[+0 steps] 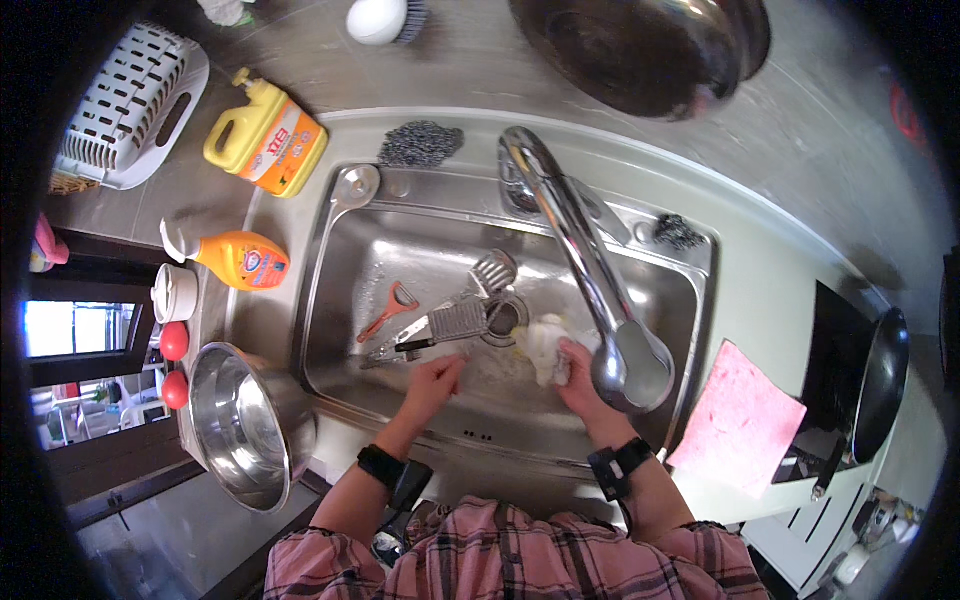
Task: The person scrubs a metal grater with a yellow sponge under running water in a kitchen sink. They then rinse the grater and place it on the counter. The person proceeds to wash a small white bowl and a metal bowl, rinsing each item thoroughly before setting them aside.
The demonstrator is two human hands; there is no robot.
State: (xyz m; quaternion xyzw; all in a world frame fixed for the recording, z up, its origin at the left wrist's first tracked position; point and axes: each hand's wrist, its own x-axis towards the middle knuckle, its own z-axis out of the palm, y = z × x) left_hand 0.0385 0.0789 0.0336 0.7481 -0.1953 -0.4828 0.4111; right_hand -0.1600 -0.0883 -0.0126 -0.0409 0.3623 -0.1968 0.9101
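Observation:
My right hand (576, 375) grips a whitish, wet cloth or scrubber (544, 341) over the stainless steel sink (495, 420), left of the chrome faucet (577, 247). With its fingers curled, my left hand (436, 388) is near the black handle of a grater (457, 322); whether it pinches something thin cannot be made out. Beside the grater, a slotted metal utensil (493, 273) and a round metal strainer or ring (504, 319) lie in the sink. A red peeler (394, 306) rests to their left. Other metal utensils are partly hidden under the grater.
Yellow (274, 142) and orange (247, 260) detergent bottles stand left of the sink, above a steel bowl (244, 427). Steel wool (421, 144) sits on the back rim. At right are a pink cloth (739, 420) and a black pan (881, 386). A large wok (645, 52) is behind.

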